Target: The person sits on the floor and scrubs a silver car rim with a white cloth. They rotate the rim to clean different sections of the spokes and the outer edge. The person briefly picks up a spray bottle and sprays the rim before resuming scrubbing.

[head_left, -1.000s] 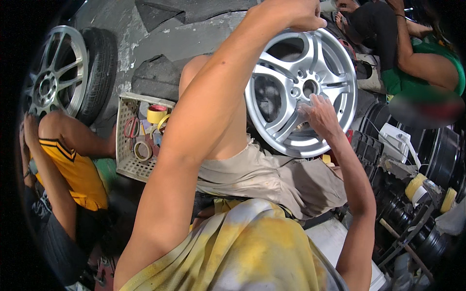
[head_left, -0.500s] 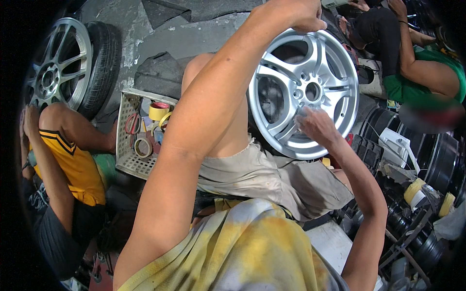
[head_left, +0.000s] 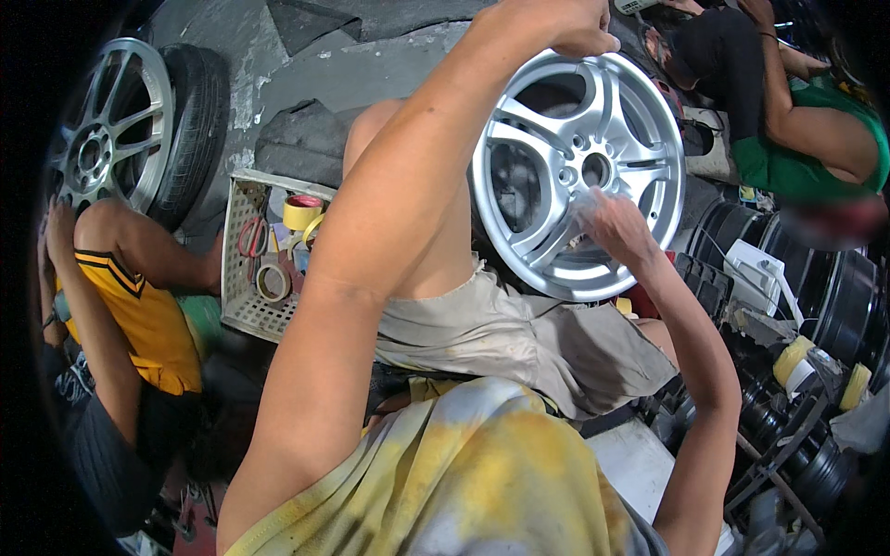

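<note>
A silver alloy wheel rim [head_left: 638, 169] with paired spokes stands tilted in front of my bent leg. At its top edge my left hand [head_left: 588, 31] is closed on the rim, arm stretched far forward. Lower on the face, just below the centre hole, my right hand [head_left: 619, 228] presses against a spoke. Its fingers are closed on a pale, thin scrap [head_left: 583, 211], blurred and partly hidden, whose material I cannot make out.
To the left, a plastic basket [head_left: 235, 208] holds tape rolls and red-handled scissors [head_left: 252, 236]. Beyond it, another person touches a second alloy wheel [head_left: 119, 111] by a tyre [head_left: 197, 130]. A person in green [head_left: 825, 139] sits at the far right, near stacked dark rims [head_left: 839, 287].
My right hand has shifted slightly up and right over the spoke with the pale scrap. The wheel rim sits marginally higher in view; my left hand still grips its top.
</note>
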`<action>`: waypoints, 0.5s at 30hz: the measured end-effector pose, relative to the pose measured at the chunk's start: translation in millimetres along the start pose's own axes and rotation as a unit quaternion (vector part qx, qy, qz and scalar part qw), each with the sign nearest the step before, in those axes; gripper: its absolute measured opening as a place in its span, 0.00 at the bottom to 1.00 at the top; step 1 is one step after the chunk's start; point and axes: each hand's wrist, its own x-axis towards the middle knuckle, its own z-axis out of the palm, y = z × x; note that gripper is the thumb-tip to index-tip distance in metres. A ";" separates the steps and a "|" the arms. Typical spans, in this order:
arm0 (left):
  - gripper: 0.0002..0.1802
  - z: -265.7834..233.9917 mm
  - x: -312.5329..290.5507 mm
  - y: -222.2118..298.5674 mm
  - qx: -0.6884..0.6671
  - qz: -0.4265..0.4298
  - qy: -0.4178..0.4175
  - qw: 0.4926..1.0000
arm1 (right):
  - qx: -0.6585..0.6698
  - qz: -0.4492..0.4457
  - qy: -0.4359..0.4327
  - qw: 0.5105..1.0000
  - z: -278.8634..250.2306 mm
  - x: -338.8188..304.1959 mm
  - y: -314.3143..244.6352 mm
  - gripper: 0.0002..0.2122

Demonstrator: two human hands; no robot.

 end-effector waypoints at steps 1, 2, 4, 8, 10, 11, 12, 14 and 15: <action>0.18 3.7 1.8 0.8 -0.001 0.021 0.018 1.000 | -0.029 0.021 -0.007 0.999 2.1 1.3 4.6 0.09; 0.18 9.6 3.0 1.7 -0.003 0.042 0.035 0.998 | -0.019 0.008 0.007 1.000 10.7 -6.2 4.4 0.10; 0.17 11.7 2.7 -4.0 -0.001 0.055 0.053 0.997 | 0.016 -0.010 -0.027 0.999 -1.3 -6.1 -20.5 0.10; 0.18 7.4 1.9 -4.1 0.005 0.038 0.025 0.999 | 0.008 0.018 -0.014 1.000 0.8 -6.0 -6.7 0.10; 0.19 8.9 0.9 -2.1 0.013 0.036 0.029 0.999 | 0.012 0.060 -0.022 0.998 3.9 3.2 1.5 0.10; 0.19 9.6 1.7 -0.1 0.013 0.031 0.017 0.999 | 0.032 0.046 -0.016 0.998 7.7 -0.3 -2.6 0.09; 0.20 11.3 2.4 -1.3 0.014 0.022 0.005 1.000 | 0.053 0.029 -0.011 0.998 9.2 -2.6 -14.2 0.09; 0.20 9.0 -3.9 -0.9 0.023 0.003 -0.015 1.000 | 0.063 0.012 0.008 0.998 8.2 -8.3 -36.2 0.08; 0.20 0.1 -6.8 2.0 0.033 0.001 -0.023 0.999 | 0.035 0.029 0.018 0.999 7.2 -8.9 -32.7 0.08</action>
